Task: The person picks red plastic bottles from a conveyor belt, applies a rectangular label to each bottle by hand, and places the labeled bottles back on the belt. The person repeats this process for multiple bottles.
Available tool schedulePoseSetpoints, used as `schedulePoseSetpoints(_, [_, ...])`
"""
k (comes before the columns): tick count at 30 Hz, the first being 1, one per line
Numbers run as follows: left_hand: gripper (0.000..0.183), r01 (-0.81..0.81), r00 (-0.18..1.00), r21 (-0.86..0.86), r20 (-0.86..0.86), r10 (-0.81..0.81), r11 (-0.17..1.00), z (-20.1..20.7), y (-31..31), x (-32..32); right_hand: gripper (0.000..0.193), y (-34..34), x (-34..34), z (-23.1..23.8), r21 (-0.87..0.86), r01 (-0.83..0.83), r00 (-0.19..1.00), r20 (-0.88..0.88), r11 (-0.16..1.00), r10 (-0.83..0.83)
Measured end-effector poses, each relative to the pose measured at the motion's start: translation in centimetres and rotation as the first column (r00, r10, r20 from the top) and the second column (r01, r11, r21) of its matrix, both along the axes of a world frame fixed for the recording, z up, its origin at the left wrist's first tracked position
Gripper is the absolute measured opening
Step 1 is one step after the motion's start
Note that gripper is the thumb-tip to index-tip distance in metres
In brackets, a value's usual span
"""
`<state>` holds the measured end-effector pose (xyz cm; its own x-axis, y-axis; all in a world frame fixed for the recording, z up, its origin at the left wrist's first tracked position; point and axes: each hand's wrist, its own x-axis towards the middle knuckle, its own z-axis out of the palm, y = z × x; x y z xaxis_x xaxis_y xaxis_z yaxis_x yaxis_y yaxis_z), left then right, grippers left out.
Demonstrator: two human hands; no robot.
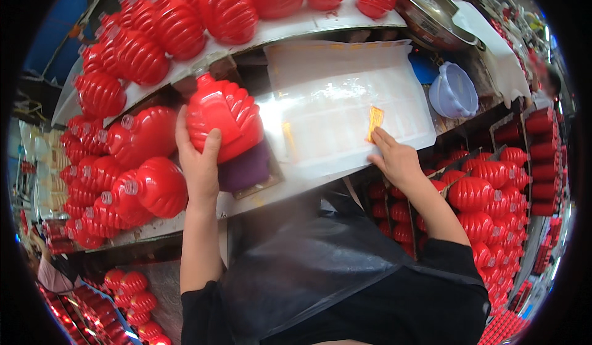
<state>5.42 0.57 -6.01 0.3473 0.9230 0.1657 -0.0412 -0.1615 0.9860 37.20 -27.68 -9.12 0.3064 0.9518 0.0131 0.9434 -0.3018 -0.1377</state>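
Observation:
My left hand point(200, 150) is wrapped round a red ribbed plastic bottle point(223, 118), its clear neck pointing away from me. Below that bottle lies a dark purple pad point(246, 167) on the worktable. Between the thumb and fingers of my right hand point(398, 160) is a small yellow-orange label point(375, 123). It is over the right part of a large glossy white sheet point(345, 86), which carries a few yellow strips at its far and left edges. Whether the label is fully off the sheet I cannot tell.
More red bottles point(139, 55) crowd a white shelf behind the table and its left end point(148, 187). A pale lilac bucket point(453, 91) and a metal pan point(431, 8) stand at the right. Boxed red bottles point(487, 203) are stacked beside my right arm.

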Motion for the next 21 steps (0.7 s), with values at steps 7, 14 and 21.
schedulePoseSetpoints(7, [0.083, 0.022, 1.000, -0.002, 0.005, -0.022, 1.000, 0.0, 0.0, -0.2, 0.042, -2.3, -0.8, -0.6, 0.232, -0.209, 0.972, 0.152, 0.950, 0.177])
schedulePoseSetpoints(14, [0.090, 0.051, 0.999, -0.063, -0.010, -0.052, 0.997, 0.3, 0.2, -0.8, 0.018, 5.1, -0.2, 5.3, -0.127, 0.308, 0.692, -0.650, 0.943, -0.314])
schedulePoseSetpoints(21, [0.096, 0.073, 0.995, -0.074, -0.057, -0.077, 0.995, 1.2, 0.9, -1.3, 0.015, 19.6, -5.2, 13.5, 0.111, 0.021, 0.591, -0.803, 0.994, 0.077])
